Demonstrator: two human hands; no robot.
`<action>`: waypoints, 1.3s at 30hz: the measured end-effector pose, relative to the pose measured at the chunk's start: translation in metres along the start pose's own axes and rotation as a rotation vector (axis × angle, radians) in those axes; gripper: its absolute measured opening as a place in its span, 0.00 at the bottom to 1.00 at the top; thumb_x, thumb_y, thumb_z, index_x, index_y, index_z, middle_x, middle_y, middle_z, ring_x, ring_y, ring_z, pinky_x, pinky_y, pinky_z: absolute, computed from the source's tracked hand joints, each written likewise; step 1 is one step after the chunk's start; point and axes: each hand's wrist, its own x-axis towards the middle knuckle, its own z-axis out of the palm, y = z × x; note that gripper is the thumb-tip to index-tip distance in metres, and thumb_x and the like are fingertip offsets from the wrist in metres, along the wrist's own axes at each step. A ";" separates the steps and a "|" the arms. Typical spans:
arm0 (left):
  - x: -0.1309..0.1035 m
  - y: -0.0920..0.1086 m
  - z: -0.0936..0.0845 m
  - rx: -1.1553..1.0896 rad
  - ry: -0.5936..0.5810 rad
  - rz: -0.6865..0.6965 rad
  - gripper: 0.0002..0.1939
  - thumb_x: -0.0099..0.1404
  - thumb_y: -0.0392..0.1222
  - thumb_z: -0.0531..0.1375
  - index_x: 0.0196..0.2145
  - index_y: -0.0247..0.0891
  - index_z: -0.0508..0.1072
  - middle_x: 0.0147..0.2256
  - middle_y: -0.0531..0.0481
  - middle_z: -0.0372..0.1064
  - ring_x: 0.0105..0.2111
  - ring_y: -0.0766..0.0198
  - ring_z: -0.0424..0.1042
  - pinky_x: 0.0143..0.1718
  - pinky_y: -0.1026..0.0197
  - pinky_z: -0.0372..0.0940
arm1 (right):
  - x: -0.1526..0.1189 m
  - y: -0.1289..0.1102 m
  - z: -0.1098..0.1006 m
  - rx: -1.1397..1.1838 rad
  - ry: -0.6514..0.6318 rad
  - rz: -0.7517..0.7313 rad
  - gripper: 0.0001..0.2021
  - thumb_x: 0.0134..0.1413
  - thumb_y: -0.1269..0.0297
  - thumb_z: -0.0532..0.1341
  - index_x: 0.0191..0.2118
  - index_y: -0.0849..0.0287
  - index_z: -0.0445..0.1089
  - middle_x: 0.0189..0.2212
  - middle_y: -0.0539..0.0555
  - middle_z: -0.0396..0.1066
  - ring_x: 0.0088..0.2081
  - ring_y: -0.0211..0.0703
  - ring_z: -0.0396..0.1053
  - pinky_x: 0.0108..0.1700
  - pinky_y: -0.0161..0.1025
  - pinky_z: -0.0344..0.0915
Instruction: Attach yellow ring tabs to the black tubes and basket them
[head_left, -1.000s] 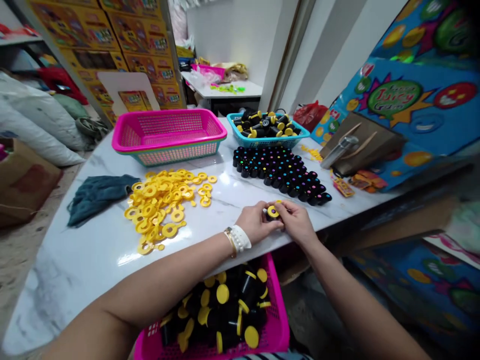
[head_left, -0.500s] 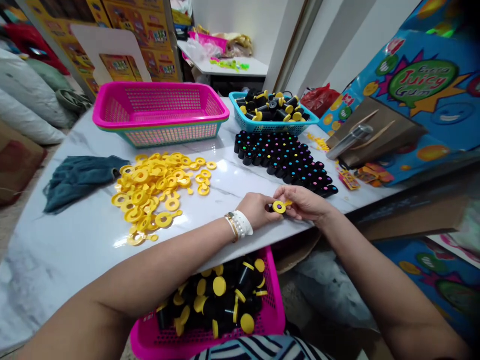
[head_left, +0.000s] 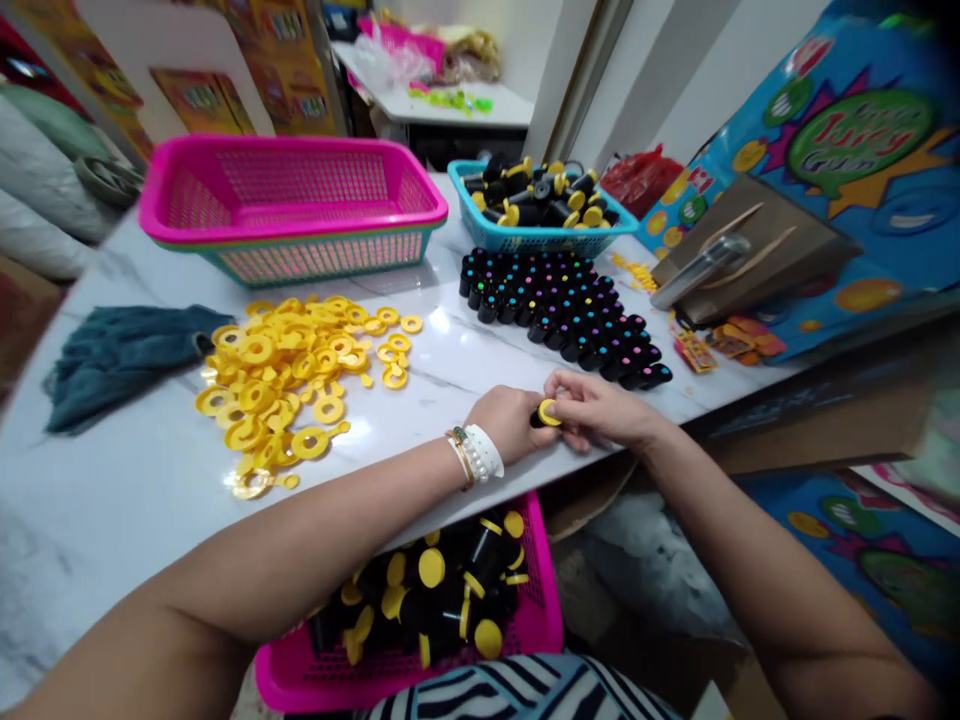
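Note:
Near the table's front edge, my left hand [head_left: 506, 422] is closed round a small black cylinder [head_left: 535, 418]. A yellow cap [head_left: 550, 411] covers the cylinder's end facing me. The thumb of my right hand [head_left: 604, 412] presses on that cap, its other fingers curled beside it. Farther back stand rows of black cylinders [head_left: 555, 310] with small coloured dots on top. A loose pile of yellow rings with small round flaps [head_left: 285, 365] lies to the left. Below the table edge, a pink basket [head_left: 551, 600] holds many black cylinders with yellow caps.
An empty-looking pink basket [head_left: 292, 235], nested in a teal one, stands at the back left. Beside it a blue basket [head_left: 540, 237] is heaped with capped cylinders. A dark green cloth [head_left: 127, 360] lies left. On the right are a brown paper bag [head_left: 795, 260] and small packets [head_left: 739, 340].
The yellow flap that stuck out to the right is now folded over the cylinder's end, under my right thumb. The camera view has shifted slightly.

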 end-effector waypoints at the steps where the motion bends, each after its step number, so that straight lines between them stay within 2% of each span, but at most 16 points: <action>1: -0.001 0.003 -0.001 0.034 -0.007 -0.011 0.14 0.59 0.49 0.59 0.36 0.38 0.77 0.27 0.47 0.74 0.28 0.60 0.71 0.29 0.64 0.59 | -0.003 0.002 0.004 -0.010 0.029 -0.034 0.15 0.54 0.55 0.62 0.40 0.56 0.58 0.13 0.40 0.65 0.14 0.34 0.64 0.16 0.27 0.59; 5: -0.024 0.022 -0.008 0.195 -0.046 -0.060 0.18 0.59 0.51 0.58 0.42 0.36 0.73 0.31 0.43 0.75 0.32 0.54 0.74 0.30 0.61 0.63 | -0.026 0.021 0.043 -0.030 0.216 -0.185 0.15 0.57 0.53 0.59 0.42 0.54 0.55 0.15 0.38 0.63 0.14 0.34 0.65 0.16 0.27 0.61; 7: -0.051 0.032 -0.008 0.269 -0.160 -0.040 0.20 0.57 0.50 0.60 0.45 0.38 0.71 0.32 0.43 0.75 0.32 0.51 0.75 0.29 0.60 0.64 | -0.042 0.036 0.072 0.034 0.217 -0.170 0.14 0.58 0.52 0.58 0.40 0.54 0.55 0.15 0.38 0.62 0.14 0.35 0.65 0.14 0.27 0.59; 9: -0.085 0.039 -0.005 0.342 -0.291 -0.039 0.19 0.56 0.48 0.61 0.44 0.39 0.70 0.33 0.43 0.75 0.32 0.51 0.75 0.29 0.59 0.65 | -0.060 0.049 0.100 0.097 0.156 -0.144 0.13 0.57 0.52 0.58 0.38 0.54 0.56 0.17 0.39 0.63 0.15 0.36 0.67 0.14 0.28 0.59; 12: -0.132 0.042 -0.008 0.362 -0.418 -0.123 0.24 0.53 0.53 0.65 0.44 0.40 0.69 0.34 0.44 0.75 0.32 0.50 0.75 0.30 0.59 0.66 | -0.080 0.058 0.124 0.018 0.119 -0.186 0.11 0.57 0.57 0.61 0.39 0.56 0.62 0.20 0.42 0.65 0.18 0.35 0.69 0.19 0.29 0.62; 14: -0.148 0.037 -0.020 0.319 -0.350 -0.119 0.26 0.55 0.58 0.63 0.46 0.41 0.68 0.36 0.46 0.75 0.34 0.54 0.75 0.32 0.59 0.67 | -0.086 0.056 0.123 -0.061 0.167 -0.244 0.09 0.58 0.58 0.60 0.39 0.57 0.66 0.21 0.44 0.65 0.21 0.34 0.68 0.22 0.30 0.62; 15: -0.151 0.031 -0.030 0.332 -0.253 -0.112 0.24 0.59 0.59 0.60 0.47 0.42 0.68 0.38 0.46 0.74 0.36 0.55 0.75 0.35 0.60 0.67 | -0.085 0.055 0.120 -0.070 0.203 -0.258 0.09 0.58 0.58 0.60 0.38 0.58 0.67 0.21 0.45 0.65 0.21 0.34 0.67 0.22 0.29 0.61; 18: -0.143 0.000 -0.067 0.591 0.140 -0.223 0.19 0.67 0.52 0.53 0.48 0.38 0.69 0.44 0.41 0.71 0.42 0.55 0.72 0.41 0.57 0.66 | -0.076 0.051 0.108 -0.022 0.289 -0.225 0.12 0.60 0.54 0.58 0.35 0.58 0.67 0.19 0.45 0.63 0.18 0.34 0.63 0.19 0.29 0.58; 19: -0.138 -0.013 -0.079 0.689 0.230 -0.297 0.19 0.67 0.51 0.53 0.48 0.37 0.70 0.46 0.39 0.69 0.44 0.52 0.71 0.42 0.56 0.66 | -0.072 0.050 0.107 -0.015 0.306 -0.216 0.12 0.60 0.53 0.58 0.34 0.58 0.67 0.18 0.45 0.63 0.17 0.34 0.62 0.18 0.30 0.57; 20: -0.134 -0.025 -0.089 0.751 0.269 -0.366 0.18 0.66 0.50 0.55 0.46 0.35 0.71 0.46 0.38 0.69 0.45 0.51 0.70 0.42 0.55 0.66 | -0.069 0.049 0.107 -0.022 0.318 -0.217 0.13 0.60 0.53 0.58 0.34 0.58 0.67 0.18 0.45 0.63 0.17 0.34 0.62 0.18 0.30 0.57; 22: -0.127 -0.046 -0.100 0.773 0.260 -0.432 0.15 0.65 0.48 0.56 0.42 0.34 0.73 0.44 0.39 0.69 0.44 0.51 0.69 0.43 0.55 0.65 | -0.064 0.046 0.111 -0.063 0.312 -0.248 0.12 0.60 0.54 0.58 0.33 0.58 0.67 0.18 0.46 0.63 0.19 0.35 0.63 0.20 0.31 0.59; 24: -0.122 -0.056 -0.100 0.737 0.248 -0.408 0.14 0.64 0.48 0.56 0.40 0.35 0.73 0.42 0.41 0.69 0.43 0.53 0.69 0.43 0.56 0.65 | -0.062 0.044 0.117 -0.097 0.280 -0.286 0.11 0.60 0.55 0.58 0.33 0.58 0.68 0.19 0.46 0.64 0.20 0.36 0.65 0.23 0.32 0.60; 29: -0.101 -0.051 -0.088 0.738 0.264 -0.294 0.17 0.65 0.50 0.55 0.43 0.35 0.72 0.42 0.40 0.69 0.43 0.52 0.69 0.42 0.56 0.65 | -0.054 0.037 0.121 -0.098 0.293 -0.304 0.10 0.60 0.57 0.58 0.34 0.58 0.68 0.20 0.47 0.65 0.20 0.37 0.67 0.24 0.32 0.62; 32: -0.075 -0.053 -0.090 0.719 0.218 -0.330 0.16 0.64 0.51 0.56 0.40 0.35 0.72 0.41 0.41 0.70 0.42 0.53 0.70 0.41 0.57 0.65 | -0.048 0.035 0.117 -0.097 0.313 -0.322 0.10 0.60 0.56 0.58 0.34 0.57 0.68 0.20 0.47 0.66 0.21 0.37 0.68 0.24 0.32 0.63; 35: -0.056 -0.057 -0.094 0.722 0.216 -0.369 0.13 0.64 0.46 0.55 0.40 0.35 0.71 0.39 0.42 0.72 0.41 0.53 0.71 0.39 0.58 0.64 | -0.046 0.034 0.113 -0.103 0.308 -0.354 0.10 0.60 0.57 0.58 0.34 0.57 0.68 0.20 0.47 0.67 0.21 0.36 0.68 0.25 0.32 0.64; 39: -0.059 -0.052 -0.098 0.827 0.244 -0.382 0.12 0.65 0.37 0.50 0.44 0.34 0.69 0.38 0.40 0.73 0.37 0.53 0.73 0.35 0.58 0.63 | -0.050 0.037 0.105 -0.102 0.349 -0.341 0.10 0.60 0.57 0.58 0.34 0.58 0.68 0.20 0.47 0.66 0.20 0.36 0.68 0.24 0.32 0.63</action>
